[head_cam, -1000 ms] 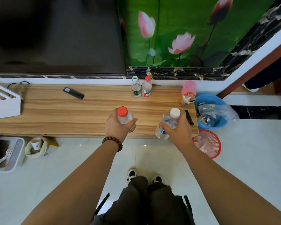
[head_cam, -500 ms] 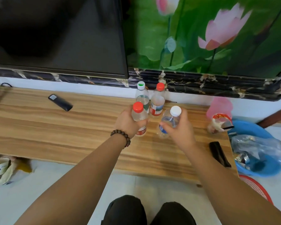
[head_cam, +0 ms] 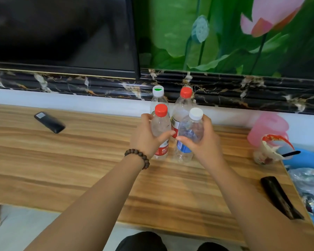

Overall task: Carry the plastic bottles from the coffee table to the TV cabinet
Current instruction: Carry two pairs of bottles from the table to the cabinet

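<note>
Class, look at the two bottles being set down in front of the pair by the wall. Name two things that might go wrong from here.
1. The red-capped bottle in the left hand and the white-capped bottle in the right hand sit very close to the two standing bottles behind; a nudge may topple the green-capped bottle.
2. All look nearly empty, so probably light and easily knocked on release.

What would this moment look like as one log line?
left hand: holds red-cap bottle | right hand: holds white-cap bottle | place: cabinet
</note>
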`<control>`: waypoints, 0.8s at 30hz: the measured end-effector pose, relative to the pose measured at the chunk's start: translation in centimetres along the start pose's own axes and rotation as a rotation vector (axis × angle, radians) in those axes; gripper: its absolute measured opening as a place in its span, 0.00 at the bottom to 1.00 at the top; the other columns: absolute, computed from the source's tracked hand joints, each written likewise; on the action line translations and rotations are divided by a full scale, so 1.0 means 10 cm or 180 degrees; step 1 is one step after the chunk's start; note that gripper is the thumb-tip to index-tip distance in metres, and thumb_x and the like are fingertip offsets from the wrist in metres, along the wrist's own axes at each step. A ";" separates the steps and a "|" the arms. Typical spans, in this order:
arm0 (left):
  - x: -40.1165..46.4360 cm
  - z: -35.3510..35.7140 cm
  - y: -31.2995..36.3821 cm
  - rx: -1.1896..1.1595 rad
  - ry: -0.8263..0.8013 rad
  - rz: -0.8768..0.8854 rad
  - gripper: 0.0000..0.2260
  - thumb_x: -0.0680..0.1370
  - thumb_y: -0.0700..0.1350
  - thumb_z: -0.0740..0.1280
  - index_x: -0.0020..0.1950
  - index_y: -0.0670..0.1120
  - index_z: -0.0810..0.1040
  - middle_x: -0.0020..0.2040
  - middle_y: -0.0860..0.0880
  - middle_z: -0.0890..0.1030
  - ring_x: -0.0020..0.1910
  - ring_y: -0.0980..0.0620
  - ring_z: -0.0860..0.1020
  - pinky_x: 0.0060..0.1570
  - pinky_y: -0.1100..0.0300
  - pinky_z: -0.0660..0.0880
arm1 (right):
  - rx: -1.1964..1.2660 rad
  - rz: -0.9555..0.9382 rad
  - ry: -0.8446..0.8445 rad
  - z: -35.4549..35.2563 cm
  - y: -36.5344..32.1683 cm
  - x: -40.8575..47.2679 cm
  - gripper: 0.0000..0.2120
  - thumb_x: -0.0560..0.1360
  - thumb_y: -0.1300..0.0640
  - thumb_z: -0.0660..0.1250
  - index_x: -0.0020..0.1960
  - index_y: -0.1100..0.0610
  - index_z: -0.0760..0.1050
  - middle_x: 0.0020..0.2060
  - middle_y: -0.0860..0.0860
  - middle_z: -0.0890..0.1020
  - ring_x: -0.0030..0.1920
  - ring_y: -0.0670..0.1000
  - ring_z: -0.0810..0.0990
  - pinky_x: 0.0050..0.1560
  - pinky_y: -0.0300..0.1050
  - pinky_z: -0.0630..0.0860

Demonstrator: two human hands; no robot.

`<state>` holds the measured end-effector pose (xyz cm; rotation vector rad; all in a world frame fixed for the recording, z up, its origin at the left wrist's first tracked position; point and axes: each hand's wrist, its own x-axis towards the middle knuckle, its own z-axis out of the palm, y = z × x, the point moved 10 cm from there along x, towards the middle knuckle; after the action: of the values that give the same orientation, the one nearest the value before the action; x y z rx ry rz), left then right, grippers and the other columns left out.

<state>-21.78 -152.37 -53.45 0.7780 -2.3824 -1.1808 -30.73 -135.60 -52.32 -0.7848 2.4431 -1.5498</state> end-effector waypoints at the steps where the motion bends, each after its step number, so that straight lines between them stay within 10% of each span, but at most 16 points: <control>1: -0.03 0.01 -0.03 -0.0058 0.0078 0.0013 0.38 0.64 0.61 0.76 0.66 0.47 0.64 0.57 0.50 0.79 0.54 0.49 0.78 0.52 0.49 0.78 | 0.0039 0.0035 0.0015 0.01 0.05 -0.01 0.43 0.62 0.49 0.79 0.70 0.50 0.60 0.63 0.48 0.77 0.62 0.46 0.76 0.61 0.45 0.73; 6: -0.17 0.10 -0.17 -0.0393 0.0204 -0.0045 0.39 0.66 0.50 0.79 0.71 0.46 0.61 0.55 0.56 0.74 0.53 0.58 0.74 0.50 0.61 0.72 | 0.0167 0.0247 0.0029 0.11 0.37 -0.17 0.51 0.60 0.55 0.81 0.74 0.49 0.54 0.64 0.42 0.72 0.64 0.46 0.74 0.62 0.47 0.73; 13: -0.15 0.08 -0.23 -0.0395 0.0274 0.0018 0.28 0.68 0.45 0.77 0.63 0.46 0.68 0.51 0.57 0.76 0.48 0.58 0.75 0.40 0.75 0.67 | 0.0081 0.0296 0.0200 0.20 0.48 -0.23 0.29 0.65 0.60 0.77 0.61 0.49 0.69 0.52 0.43 0.79 0.54 0.49 0.80 0.52 0.46 0.77; 24: -0.15 0.01 -0.31 -0.0500 0.0453 0.0017 0.29 0.67 0.45 0.78 0.63 0.46 0.69 0.52 0.55 0.78 0.50 0.56 0.76 0.48 0.63 0.71 | 0.0042 0.0252 0.0190 0.44 0.39 -0.12 0.28 0.67 0.59 0.76 0.63 0.52 0.68 0.54 0.47 0.80 0.52 0.48 0.78 0.51 0.44 0.75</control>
<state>-19.64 -152.92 -56.11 0.7763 -2.1470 -1.2492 -29.37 -137.18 -57.95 -0.6405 2.4705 -1.5808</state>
